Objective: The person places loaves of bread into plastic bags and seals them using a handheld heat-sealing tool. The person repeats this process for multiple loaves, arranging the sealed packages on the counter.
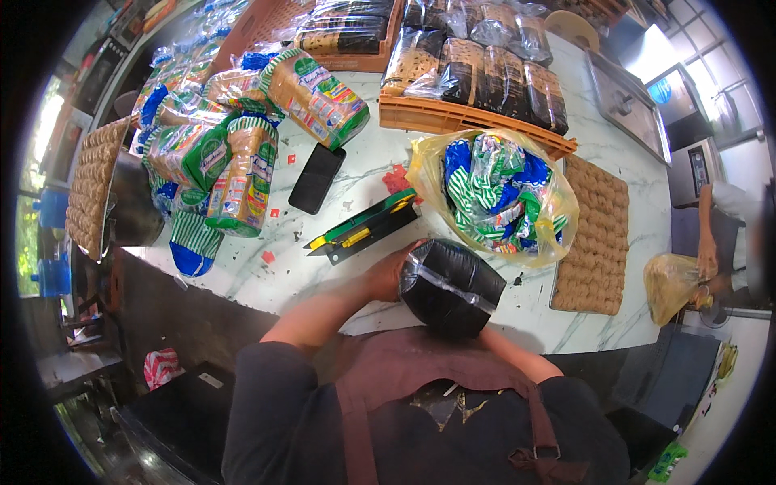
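Note:
My left hand [391, 275] is closed on the left side of a glossy black plastic-wrapped loaf [451, 284], held just above the near table edge in front of my apron. A pale, see-through seam runs across the side facing me. My right forearm [521, 354] reaches in behind the loaf, and the loaf hides that hand, so its grip does not show. Just beyond my left hand stands a green, black and yellow bag sealer [364, 228]. Behind the loaf, to the right, a yellowish plastic bag [428, 166] holds crumpled green, white and blue bread wrappers [497, 190].
Bread loaves in green-striped bags [242, 174] pile up at left, near a black phone [317, 179]. Orange crates [453, 117] of dark-bagged loaves stand at the back. A tray of brown rolls [594, 234] lies at right. Beyond it another person's hand [707, 263] holds a yellowish bag [672, 287].

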A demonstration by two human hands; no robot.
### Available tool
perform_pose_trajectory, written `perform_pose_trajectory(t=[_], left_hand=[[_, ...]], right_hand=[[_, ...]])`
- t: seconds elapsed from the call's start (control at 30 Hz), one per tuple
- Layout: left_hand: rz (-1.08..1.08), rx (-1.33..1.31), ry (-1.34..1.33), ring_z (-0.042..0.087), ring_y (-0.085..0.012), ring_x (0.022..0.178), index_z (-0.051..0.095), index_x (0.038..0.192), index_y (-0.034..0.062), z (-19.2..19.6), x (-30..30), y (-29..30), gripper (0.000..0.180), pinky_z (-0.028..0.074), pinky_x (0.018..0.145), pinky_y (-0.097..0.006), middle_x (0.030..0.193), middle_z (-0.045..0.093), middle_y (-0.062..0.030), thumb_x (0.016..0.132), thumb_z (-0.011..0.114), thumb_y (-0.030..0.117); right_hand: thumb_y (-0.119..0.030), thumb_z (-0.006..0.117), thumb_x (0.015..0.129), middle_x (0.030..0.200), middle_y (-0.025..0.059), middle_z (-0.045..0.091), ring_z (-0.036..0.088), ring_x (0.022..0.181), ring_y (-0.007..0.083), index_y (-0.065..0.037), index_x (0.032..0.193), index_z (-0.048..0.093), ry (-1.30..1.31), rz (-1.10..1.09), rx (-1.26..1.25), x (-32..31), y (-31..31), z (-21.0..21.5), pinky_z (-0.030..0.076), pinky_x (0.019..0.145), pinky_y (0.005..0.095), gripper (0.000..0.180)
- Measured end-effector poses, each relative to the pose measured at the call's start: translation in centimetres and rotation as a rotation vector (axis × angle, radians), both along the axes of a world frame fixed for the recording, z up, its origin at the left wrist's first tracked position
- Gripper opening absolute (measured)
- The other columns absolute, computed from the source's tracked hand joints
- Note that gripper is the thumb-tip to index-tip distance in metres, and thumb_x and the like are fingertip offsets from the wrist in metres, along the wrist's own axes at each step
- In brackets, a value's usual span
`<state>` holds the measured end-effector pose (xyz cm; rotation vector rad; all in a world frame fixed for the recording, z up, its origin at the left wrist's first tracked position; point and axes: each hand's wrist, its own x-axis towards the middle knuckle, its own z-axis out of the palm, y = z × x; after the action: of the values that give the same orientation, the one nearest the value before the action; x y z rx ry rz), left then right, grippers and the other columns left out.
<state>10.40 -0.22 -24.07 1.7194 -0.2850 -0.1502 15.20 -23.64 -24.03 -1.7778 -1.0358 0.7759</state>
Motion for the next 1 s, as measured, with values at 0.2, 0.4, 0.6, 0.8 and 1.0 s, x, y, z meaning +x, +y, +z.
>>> perform_pose_trajectory(t=[0.2, 0.4, 0.6, 0.8, 1.0], left_hand=[[-0.011, 0.565, -0.316, 0.046, -0.0351, 0.126, 0.041, 0.140, 0.0128, -1.4, -0.4, -0.2, 0.086, 0.037, 0.107, -0.042, 0.137, 0.048, -0.0189, 0.067, 0.082, 0.034], [0.286, 0.550, -0.087, 0.041, -0.0378, 0.131, 0.034, 0.143, 0.0115, -3.5, -2.9, -2.5, 0.098, 0.036, 0.107, -0.041, 0.143, 0.042, -0.0185, 0.061, 0.083, 0.033], [0.496, -0.242, 0.443, 0.040, -0.0269, 0.134, 0.024, 0.148, 0.0064, 1.5, -7.8, -7.4, 0.097, 0.031, 0.111, -0.038, 0.144, 0.042, -0.0140, 0.068, 0.077, 0.020], [0.254, -0.480, 0.743, 0.048, -0.0259, 0.124, 0.015, 0.152, 0.0080, 12.6, -12.7, -5.8, 0.093, 0.037, 0.104, -0.037, 0.139, 0.045, -0.0140, 0.076, 0.068, -0.001], [0.513, 0.011, 0.444, 0.060, -0.0166, 0.091, 0.041, 0.137, -0.0010, 15.1, -9.9, -5.0, 0.055, 0.050, 0.075, -0.030, 0.115, 0.060, -0.0127, 0.086, 0.061, -0.001]], right_hand=[[-0.040, 0.061, 0.090, 0.148, 0.0087, 0.037, 0.035, 0.136, 0.0271, -0.013, 0.144, 0.040, 0.168, -0.005, 0.176, -0.6, 3.2, -2.5, 0.024, 0.115, 0.0427, 0.064], [-0.038, 0.072, 0.083, 0.144, 0.0064, 0.045, 0.042, 0.132, 0.0243, -0.013, 0.144, 0.039, -0.573, -0.011, 0.010, -0.8, 1.2, -0.7, 0.032, 0.111, 0.0404, 0.074], [-0.038, 0.078, 0.078, 0.140, 0.0122, 0.046, 0.043, 0.131, 0.0257, -0.008, 0.147, 0.032, 0.083, -0.102, -0.158, -3.5, -0.7, 1.8, 0.036, 0.108, 0.0401, 0.088], [-0.031, 0.083, 0.075, 0.141, 0.0112, 0.043, 0.046, 0.124, 0.0205, -0.007, 0.149, 0.021, 1.079, -0.226, -0.078, -4.6, -5.6, 9.4, 0.044, 0.097, 0.0349, 0.100], [-0.013, 0.081, 0.073, 0.103, 0.0059, 0.066, 0.065, 0.079, 0.0130, -0.002, 0.124, 0.050, 0.582, -0.206, 0.100, -1.8, -3.1, 13.8, 0.054, 0.056, 0.0250, 0.061]])
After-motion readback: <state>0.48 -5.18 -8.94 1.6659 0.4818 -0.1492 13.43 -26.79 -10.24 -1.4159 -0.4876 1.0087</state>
